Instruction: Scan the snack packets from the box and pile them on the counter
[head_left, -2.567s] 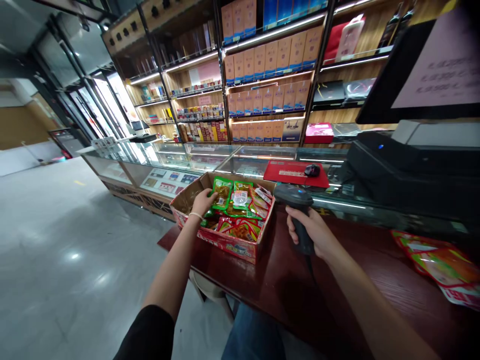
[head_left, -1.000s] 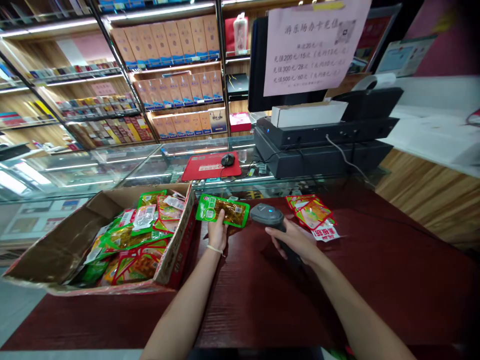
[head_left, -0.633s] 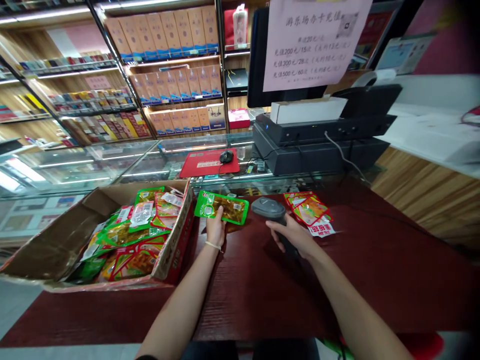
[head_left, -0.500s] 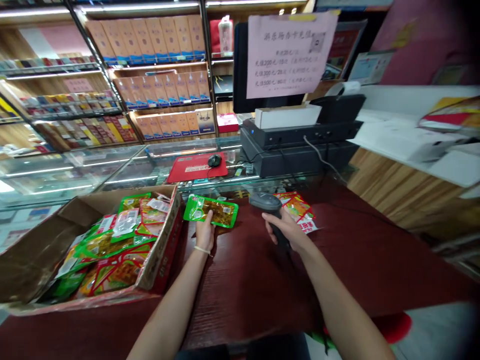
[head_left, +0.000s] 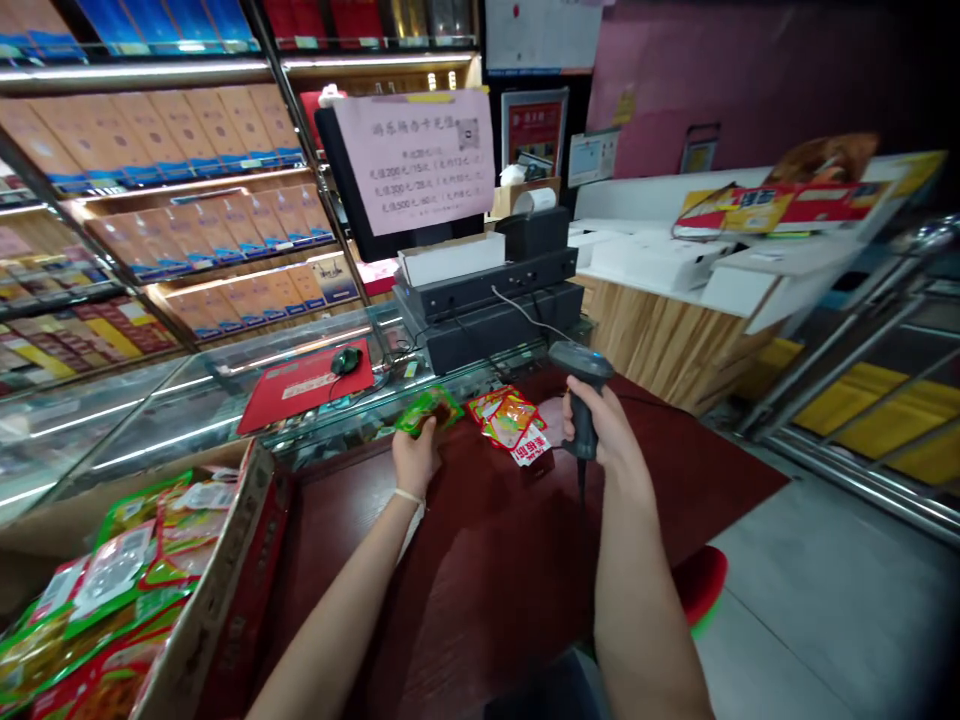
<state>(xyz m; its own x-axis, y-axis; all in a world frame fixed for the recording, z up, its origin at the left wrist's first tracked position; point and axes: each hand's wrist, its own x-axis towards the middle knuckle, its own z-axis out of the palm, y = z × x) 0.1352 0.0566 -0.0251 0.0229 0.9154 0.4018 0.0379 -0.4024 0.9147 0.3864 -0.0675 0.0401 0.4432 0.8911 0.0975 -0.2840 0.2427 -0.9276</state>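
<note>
My left hand [head_left: 415,458] grips the near edge of a green snack packet [head_left: 431,405], holding it just above the dark red tabletop [head_left: 450,580]. A barcode scanner [head_left: 583,400] is wrapped in the fingers of my right hand [head_left: 606,425], its head pointing left and its cable hanging down. Between the two hands, red and green snack packets [head_left: 504,413] lie on the table with a white printed label toward me. At the lower left, a cardboard box [head_left: 247,530] holds several more packets [head_left: 112,570].
Behind the table runs a glass counter [head_left: 202,400] with a red mat [head_left: 300,390] and a black mouse [head_left: 346,360]. A monitor [head_left: 337,170] with a paper sign stands above a cash drawer [head_left: 495,325]. To the right are a white-topped counter [head_left: 652,330] and metal railings [head_left: 840,400].
My view has turned to the right. The left hand has carried the green packet right, near the packets on the table, and tilted it. The scanner has moved to the right of those packets.
</note>
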